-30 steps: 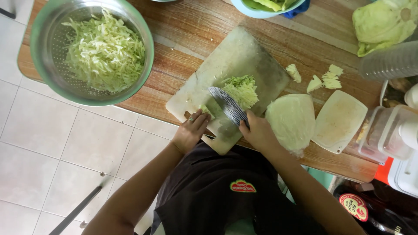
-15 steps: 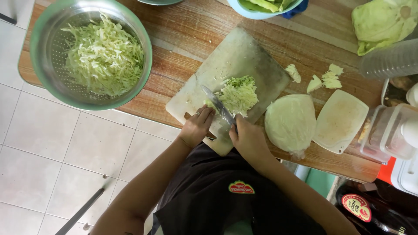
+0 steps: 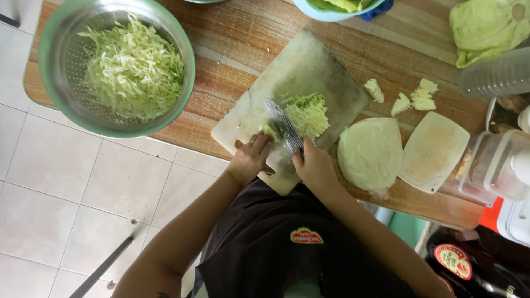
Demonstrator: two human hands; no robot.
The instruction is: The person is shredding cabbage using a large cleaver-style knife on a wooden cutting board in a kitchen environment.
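A worn cutting board (image 3: 309,66) lies on the wooden table. A heap of shredded cabbage (image 3: 308,113) sits near its middle. My right hand (image 3: 313,164) grips a knife (image 3: 282,124) whose blade rests against the shreds. My left hand (image 3: 251,157) presses a small piece of cabbage (image 3: 269,130) against the board, right beside the blade. A cut cabbage wedge (image 3: 370,152) lies to the right of the board.
A metal colander (image 3: 58,77) full of shredded cabbage (image 3: 132,66) stands at the table's left end. A white lid (image 3: 433,152), cabbage scraps (image 3: 422,95), clear plastic containers (image 3: 494,168), a leafy cabbage piece (image 3: 486,25) and a blue bowl (image 3: 337,11) lie to the right and back.
The knife has worked through the cabbage under my left hand. The blade has tilted between flat and upright, and the shredded heap has spread slightly on the board.
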